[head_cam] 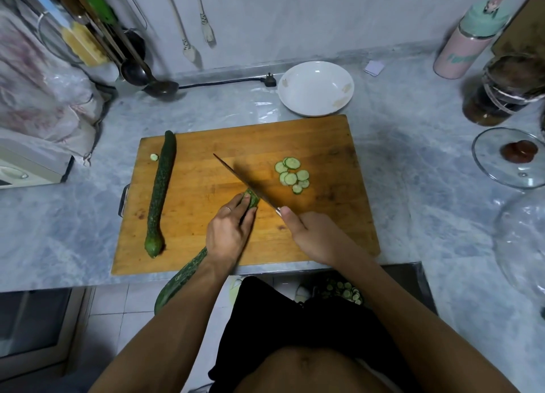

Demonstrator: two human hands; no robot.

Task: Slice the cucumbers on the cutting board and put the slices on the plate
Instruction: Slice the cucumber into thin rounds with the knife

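My left fingers (246,205) pinning the cucumber (253,200), right hand (312,233) gripping the knife (244,181) over the cutting board (295,139) on grey worktop (413,186).

The light is dim, cool and even, with soft short shadows. Pale glare sits on the marble counter (259,106) toward twelve o'clock. Wide-angle bending curves the edges, worst at nine and three o'clock. The bottle (469,35) at two o'clock looks soft and stretched.
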